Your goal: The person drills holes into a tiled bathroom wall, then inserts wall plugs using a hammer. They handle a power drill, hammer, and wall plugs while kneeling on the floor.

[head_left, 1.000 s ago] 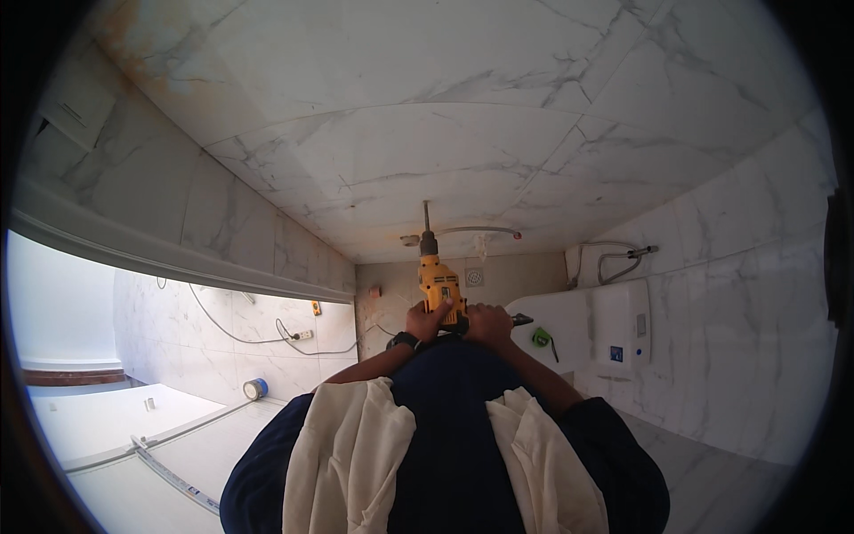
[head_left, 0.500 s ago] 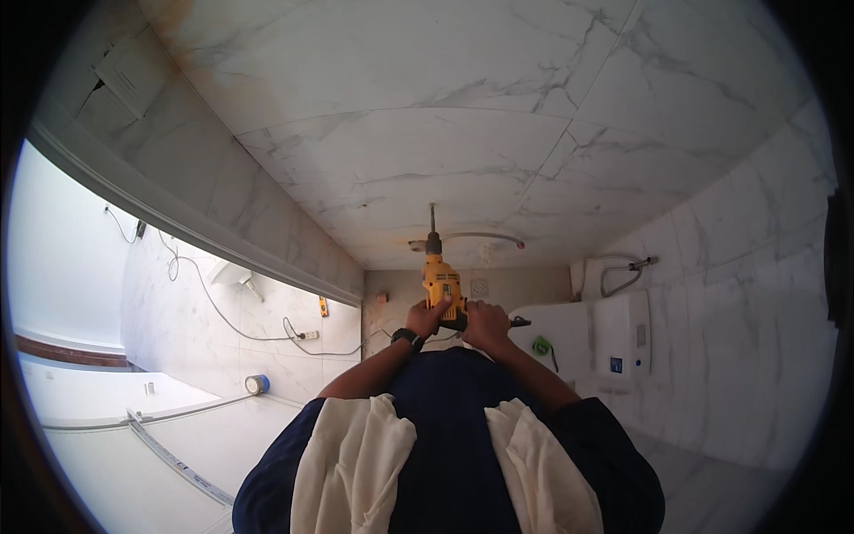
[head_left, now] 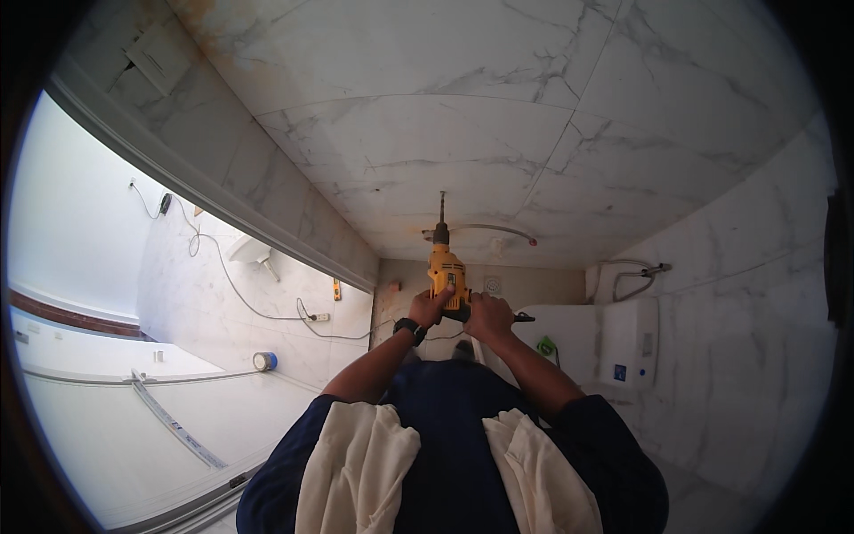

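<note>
Both my hands grip a yellow-and-black power drill (head_left: 447, 265), which points away from me at the marbled tile wall (head_left: 463, 133). My left hand (head_left: 428, 308), with a dark watch above it on the wrist, is closed round the left side of the drill's body. On the right, my right hand (head_left: 489, 318) is wrapped round the rear part of the drill, where a black piece sticks out beyond it. The long drill bit (head_left: 442, 206) meets the wall at its tip, or comes very close to it; I cannot tell which.
Behind the drill, a curved hose (head_left: 498, 229) comes out of the wall. A white fixture (head_left: 633, 343) stands at right, with a green object (head_left: 546, 345) beside it. Beyond the left partition lie a cord (head_left: 233, 283), a power strip (head_left: 318, 317) and a tape roll (head_left: 265, 360).
More of the drill bit shows now than before. My view has shifted slightly, so the surroundings sit a little to the right. Both hands keep their hold on the drill.
</note>
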Motion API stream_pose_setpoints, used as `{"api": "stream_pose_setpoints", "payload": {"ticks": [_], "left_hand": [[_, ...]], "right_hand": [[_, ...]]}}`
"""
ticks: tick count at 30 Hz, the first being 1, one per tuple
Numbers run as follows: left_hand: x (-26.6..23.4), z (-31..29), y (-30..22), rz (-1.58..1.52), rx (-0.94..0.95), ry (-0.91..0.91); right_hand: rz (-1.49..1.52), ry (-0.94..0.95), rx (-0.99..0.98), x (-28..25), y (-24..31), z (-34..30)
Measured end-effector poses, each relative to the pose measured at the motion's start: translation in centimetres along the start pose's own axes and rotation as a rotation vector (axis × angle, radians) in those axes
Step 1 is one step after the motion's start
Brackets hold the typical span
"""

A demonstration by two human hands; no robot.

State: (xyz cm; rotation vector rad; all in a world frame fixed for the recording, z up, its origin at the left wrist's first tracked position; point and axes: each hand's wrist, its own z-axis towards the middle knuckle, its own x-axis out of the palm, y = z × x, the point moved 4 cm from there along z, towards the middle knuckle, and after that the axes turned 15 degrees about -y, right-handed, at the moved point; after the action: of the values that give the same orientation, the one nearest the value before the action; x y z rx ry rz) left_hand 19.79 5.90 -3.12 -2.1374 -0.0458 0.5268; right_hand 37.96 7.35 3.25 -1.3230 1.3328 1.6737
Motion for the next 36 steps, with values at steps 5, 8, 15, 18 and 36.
{"api": "stream_pose_setpoints", "payload": {"ticks": [5, 8, 15, 18, 36], "left_hand": [[-0.2, 1.2, -1.2, 0.007, 0.021, -0.027], [0.0, 0.7, -1.0, 0.030, 0.011, -0.012], [-0.2, -0.8, 0.5, 0.033, 0.023, -0.021], [-0.4, 0.3, 0.1, 0.010, 0.044, -0.005], [-0.6, 1.0, 0.5, -0.030, 0.058, 0.000]], "right_hand": [[0.010, -0.013, 0.022, 0.4, -0.2, 1.5], [0.017, 0.026, -0.031, 0.8, -0.3, 1.1], [0.009, 0.053, 0.036, 1.5, -0.1, -0.8], [-0.012, -0.003, 0.034, 1.5, 0.3, 0.1], [-0.018, -0.016, 0.047, 1.8, 0.8, 0.6]]}}
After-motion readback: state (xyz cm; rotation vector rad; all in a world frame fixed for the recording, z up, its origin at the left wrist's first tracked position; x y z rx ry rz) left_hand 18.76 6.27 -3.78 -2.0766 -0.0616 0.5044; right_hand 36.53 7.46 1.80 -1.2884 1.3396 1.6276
